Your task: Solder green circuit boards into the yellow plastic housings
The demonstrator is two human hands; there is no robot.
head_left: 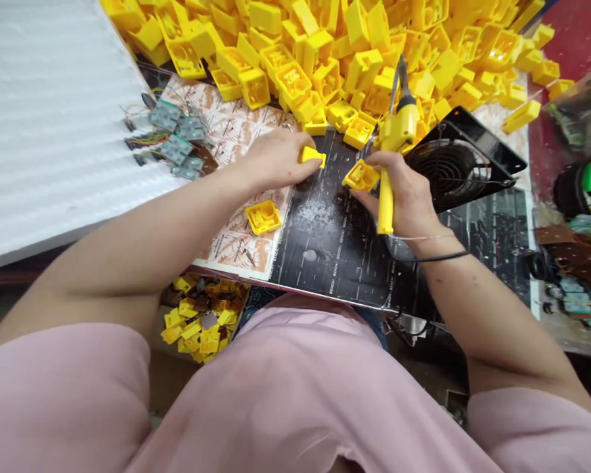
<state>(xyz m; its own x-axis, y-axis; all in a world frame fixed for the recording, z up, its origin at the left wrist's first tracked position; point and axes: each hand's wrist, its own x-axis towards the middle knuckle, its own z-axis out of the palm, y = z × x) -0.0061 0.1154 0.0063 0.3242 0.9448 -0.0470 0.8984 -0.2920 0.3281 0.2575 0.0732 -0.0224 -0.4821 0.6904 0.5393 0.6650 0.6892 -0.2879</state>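
Note:
My left hand (276,157) is closed on a small yellow plastic housing (312,156) just above the black work mat (335,249). My right hand (398,190) grips a yellow soldering iron (391,151), its handle running down through the fist and its cord looping round the wrist. The right fingers also pinch another yellow housing (360,176) beside the iron. A third yellow housing (262,217) lies open side up on the printed paper, below my left hand.
A big heap of yellow housings (354,52) fills the back of the table. Small circuit boards with coloured wires (172,138) lie at the left by a white corrugated sheet (44,118). A black fan (453,164) sits at the right. A box of yellow parts (201,322) is below the table edge.

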